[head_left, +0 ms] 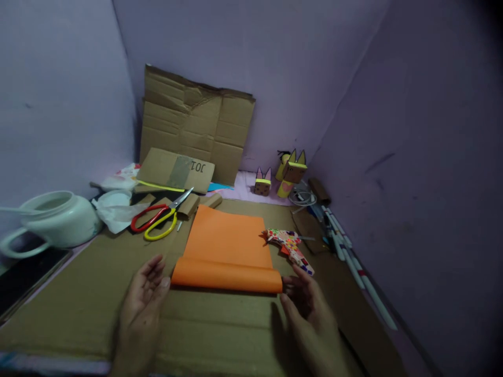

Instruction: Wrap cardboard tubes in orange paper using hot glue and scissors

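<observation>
An orange sheet of paper [230,238] lies on a flat piece of cardboard [212,330], its near edge curled into a loose roll. My left hand [145,293] is just left of that roll, palm turned inward and fingers apart, holding nothing. At the roll's right end is my right hand [306,309], fingers curved and spread; whether the fingertips touch the paper I cannot tell. A glue gun with a colourful pattern [288,246] lies at the sheet's right edge. Scissors with one red and one yellow handle [165,212] rest to the upper left.
A white pot [74,222] and a dark phone [31,277] stand at the left. Behind, cardboard pieces [196,125] lean on the wall. Small paper animal figures [262,183] sit at the back. Several pale rods [361,272] line the right wall.
</observation>
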Motion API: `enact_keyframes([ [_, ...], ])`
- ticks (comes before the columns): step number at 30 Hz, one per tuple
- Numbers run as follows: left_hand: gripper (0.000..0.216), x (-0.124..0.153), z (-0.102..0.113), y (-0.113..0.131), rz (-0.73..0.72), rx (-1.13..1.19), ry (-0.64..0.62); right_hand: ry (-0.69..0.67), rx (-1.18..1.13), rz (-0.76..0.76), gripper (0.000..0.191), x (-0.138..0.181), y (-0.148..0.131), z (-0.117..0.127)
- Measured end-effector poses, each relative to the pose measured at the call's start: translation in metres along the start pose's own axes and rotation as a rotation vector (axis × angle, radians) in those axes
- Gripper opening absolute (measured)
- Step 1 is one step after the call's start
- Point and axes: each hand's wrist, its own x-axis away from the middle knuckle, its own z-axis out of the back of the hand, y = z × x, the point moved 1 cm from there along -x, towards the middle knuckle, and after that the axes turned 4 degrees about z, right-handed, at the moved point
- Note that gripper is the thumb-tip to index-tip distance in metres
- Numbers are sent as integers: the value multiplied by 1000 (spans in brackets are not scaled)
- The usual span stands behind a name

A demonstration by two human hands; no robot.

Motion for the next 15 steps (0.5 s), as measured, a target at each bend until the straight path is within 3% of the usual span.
enact_keyframes([
  [3,49,-2,4,-4,-20,26,13,20,-27,12,39,-3,-5,-6],
  [6,46,-3,6,-7,-6,38,-2,-55,-64,-27,45,-6,-6,-8],
  [15,50,-1,3,0,89,87,17,-270,-384,-335,74,-11,-19,-13],
])
